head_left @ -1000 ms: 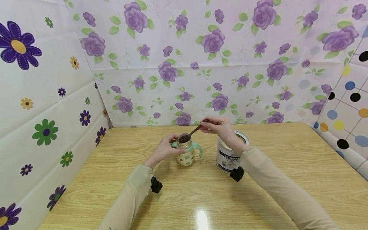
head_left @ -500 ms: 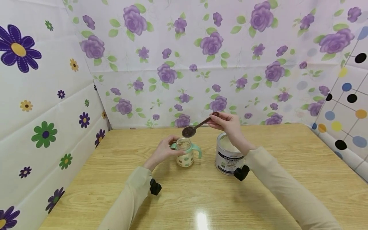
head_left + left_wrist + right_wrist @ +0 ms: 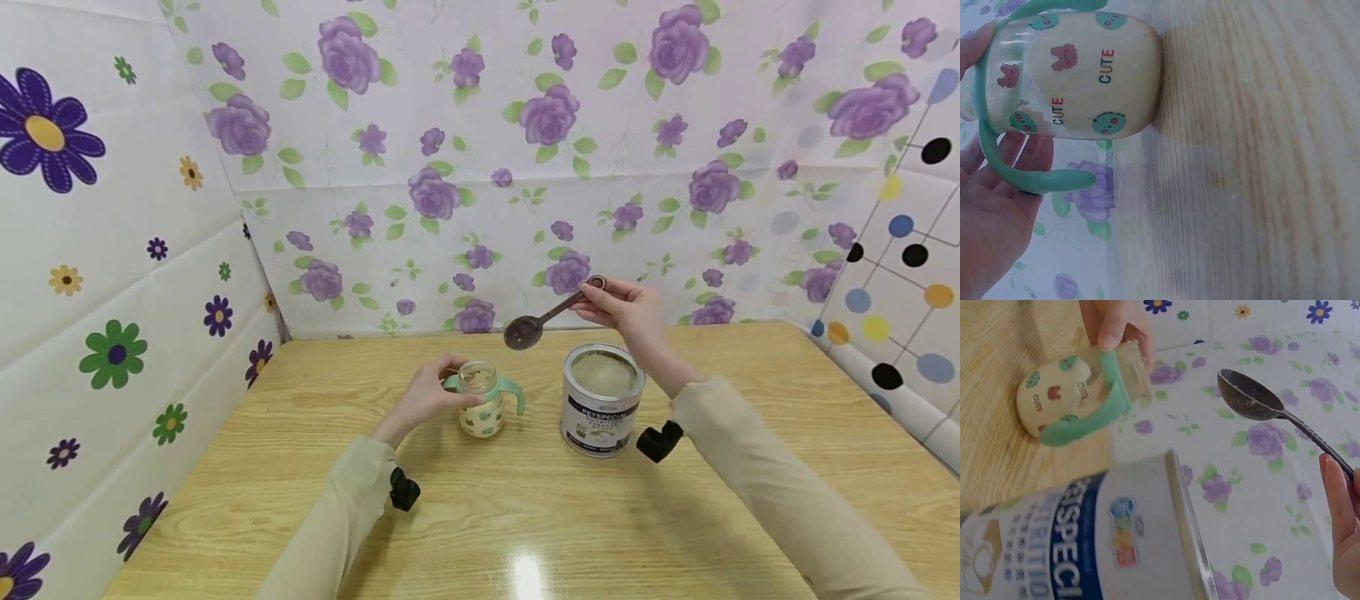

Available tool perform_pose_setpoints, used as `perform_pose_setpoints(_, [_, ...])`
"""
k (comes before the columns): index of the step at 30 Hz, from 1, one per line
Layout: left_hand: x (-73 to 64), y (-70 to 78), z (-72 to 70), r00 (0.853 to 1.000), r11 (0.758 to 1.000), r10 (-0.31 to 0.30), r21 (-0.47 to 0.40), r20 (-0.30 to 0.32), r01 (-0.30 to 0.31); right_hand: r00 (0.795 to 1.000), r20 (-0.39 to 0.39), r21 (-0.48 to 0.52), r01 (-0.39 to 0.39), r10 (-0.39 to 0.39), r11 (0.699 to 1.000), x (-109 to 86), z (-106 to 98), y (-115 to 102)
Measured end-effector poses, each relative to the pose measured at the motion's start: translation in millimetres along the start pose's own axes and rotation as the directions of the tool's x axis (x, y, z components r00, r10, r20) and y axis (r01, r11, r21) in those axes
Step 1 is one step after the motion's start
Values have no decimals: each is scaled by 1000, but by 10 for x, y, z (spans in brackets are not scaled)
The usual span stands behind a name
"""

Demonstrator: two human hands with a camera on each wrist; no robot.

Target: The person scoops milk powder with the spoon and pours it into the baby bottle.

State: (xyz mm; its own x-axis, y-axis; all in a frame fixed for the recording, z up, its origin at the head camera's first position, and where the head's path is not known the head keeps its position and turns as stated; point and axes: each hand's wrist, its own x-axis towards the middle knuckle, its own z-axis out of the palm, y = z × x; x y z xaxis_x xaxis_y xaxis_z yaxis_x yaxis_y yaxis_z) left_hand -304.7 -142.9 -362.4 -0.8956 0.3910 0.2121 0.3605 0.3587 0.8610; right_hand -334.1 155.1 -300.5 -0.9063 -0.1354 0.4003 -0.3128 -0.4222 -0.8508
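Note:
A clear baby bottle (image 3: 481, 408) with mint-green handles stands uncapped and upright on the table, printed with small animal faces. Cream-coloured contents show through its wall in the left wrist view. My left hand (image 3: 433, 396) grips it around the collar, thumb on the near side. With my right hand (image 3: 626, 315) I pinch the handle end of a dark brown spoon (image 3: 523, 332), held in the air above and between the bottle and an open can (image 3: 600, 417). Traces of pale powder cling to the spoon's bowl in the right wrist view. Pale powder is visible inside the can.
The wood-grain table (image 3: 450, 517) runs back to a flowered cloth wall (image 3: 510, 217). A second patterned wall (image 3: 172, 350) borders the left side, and a dotted one (image 3: 900, 300) the right. The can stands a short way right of the bottle.
My right hand has lifted the spoon from over the bottle's mouth and carried it up and to the right, uncovering the can's opening. My left hand stays on the bottle.

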Motion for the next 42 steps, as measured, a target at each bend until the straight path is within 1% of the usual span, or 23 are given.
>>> perform_pose_setpoints(3, [-3,-2,3,1000,1000,-1,0,2,1,1000,-4,34,-25,25,999,-9,-53,-87])
perform_pose_setpoints(6, [-4,9,0,1000,1000,-5,6,4,5,999,-9,32,-51,51,998,-12,-136,-151])
perform_pose_setpoints(13, [-4,12,-2,1000,1000,-14,9,6,14,989,-98,-67,-121,114,990,-29,-284,-260])
perform_pose_setpoints(20, [0,-5,5,1000,1000,-19,-11,21,19,981,-131,-120,-160,144,980,-38,-435,-318])
perform_pose_setpoints(29, [0,12,-6,1000,1000,-17,8,9,17,973,-131,-207,-212,187,955,-23,-615,-359])
perform_pose_setpoints(33, [2,10,-7,1000,1000,-19,-2,14,19,964,-115,-202,-258,239,945,-26,-683,-378])
perform_pose_setpoints(36, [47,-131,2,1000,1000,5,6,-3,-5,956,-84,-191,-292,281,937,-34,-732,-382])
perform_pose_setpoints(40, [51,-146,3,1000,1000,13,2,-7,-13,947,-61,-225,-322,317,919,-33,-780,-351])
perform_pose_setpoints(42, [25,-74,-2,1000,1000,6,-13,4,-6,941,-52,-250,-338,336,908,-33,-792,-326])
